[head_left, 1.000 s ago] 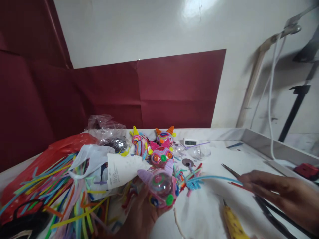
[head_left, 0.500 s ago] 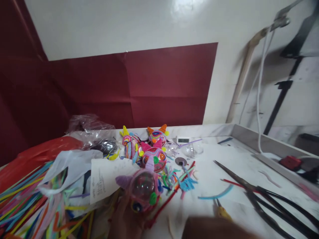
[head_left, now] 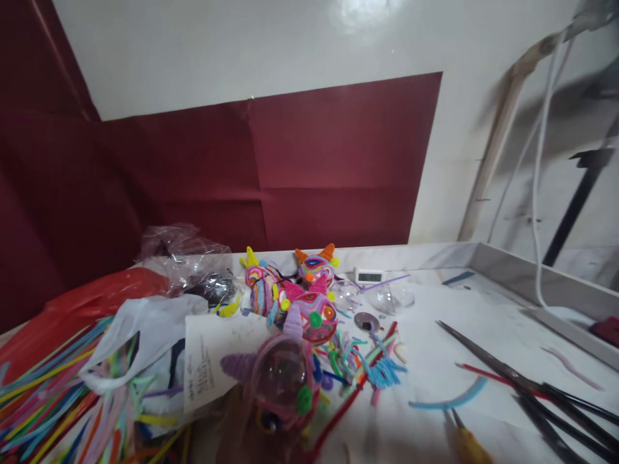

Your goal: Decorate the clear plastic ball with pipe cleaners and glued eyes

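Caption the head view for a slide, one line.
Left hand holds a clear plastic ball wrapped in pipe cleaners above a white table strewn with colourful pipe cleaners.

A white table (head_left: 435,361) carried heaped pipe cleaners (head_left: 53,399) at left, plastic bags (head_left: 145,322) and a paper slip (head_left: 213,354) beside them, finished figures (head_left: 290,290) at centre, cut scraps (head_left: 367,367) near them, and scissors (head_left: 522,383) and a blue strand (head_left: 447,399) at right.

We can see only a little bit of our left hand (head_left: 235,422), low at the bottom edge. It is bare and blurry. The rest of it is hidden from us.
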A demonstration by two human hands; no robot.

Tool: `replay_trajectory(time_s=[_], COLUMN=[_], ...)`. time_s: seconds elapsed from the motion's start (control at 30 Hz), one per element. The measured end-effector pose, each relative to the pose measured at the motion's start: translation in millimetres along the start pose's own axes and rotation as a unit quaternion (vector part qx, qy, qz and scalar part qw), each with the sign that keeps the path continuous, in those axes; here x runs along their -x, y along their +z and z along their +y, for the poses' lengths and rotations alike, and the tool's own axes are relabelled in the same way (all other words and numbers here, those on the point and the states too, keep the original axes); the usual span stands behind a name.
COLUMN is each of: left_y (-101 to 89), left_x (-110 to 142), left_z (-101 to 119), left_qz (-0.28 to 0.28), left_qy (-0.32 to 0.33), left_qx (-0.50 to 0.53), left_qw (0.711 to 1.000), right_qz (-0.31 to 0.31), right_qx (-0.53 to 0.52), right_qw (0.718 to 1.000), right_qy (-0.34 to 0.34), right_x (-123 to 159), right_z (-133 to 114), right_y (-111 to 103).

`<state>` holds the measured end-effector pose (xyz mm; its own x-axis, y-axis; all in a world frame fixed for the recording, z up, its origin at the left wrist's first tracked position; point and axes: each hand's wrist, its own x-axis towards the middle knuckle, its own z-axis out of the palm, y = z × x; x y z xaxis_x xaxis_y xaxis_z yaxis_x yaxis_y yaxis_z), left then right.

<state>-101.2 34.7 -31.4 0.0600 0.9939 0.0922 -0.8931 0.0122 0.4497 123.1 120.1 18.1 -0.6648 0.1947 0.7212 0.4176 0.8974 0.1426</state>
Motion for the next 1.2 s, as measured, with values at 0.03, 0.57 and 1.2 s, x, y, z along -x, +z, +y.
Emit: replay_trajectory(time_s=[0.03,0.57,1.2], left_y=[-0.6,-7.3,-3.2], left_x=[0,-5,-5], left_z=[0,8,26], left_qz=[-0.005,-0.152,-0.082], left_qy=[0.004,0.031,-0.017], left_qx=[0.001,-0.001,-0.123], left_qw=[1.0,0.988,0.989], right_qz=[-0.01,-0.21,-0.085], right_qx=[-0.01,-0.036,0.134], right_qw=[1.0,0.974,0.986], right_qy=[0.002,0.077,0.051], right_x=[-7,-56,-27], right_z=[-3,33,-23], right_y=[-10,19,46])
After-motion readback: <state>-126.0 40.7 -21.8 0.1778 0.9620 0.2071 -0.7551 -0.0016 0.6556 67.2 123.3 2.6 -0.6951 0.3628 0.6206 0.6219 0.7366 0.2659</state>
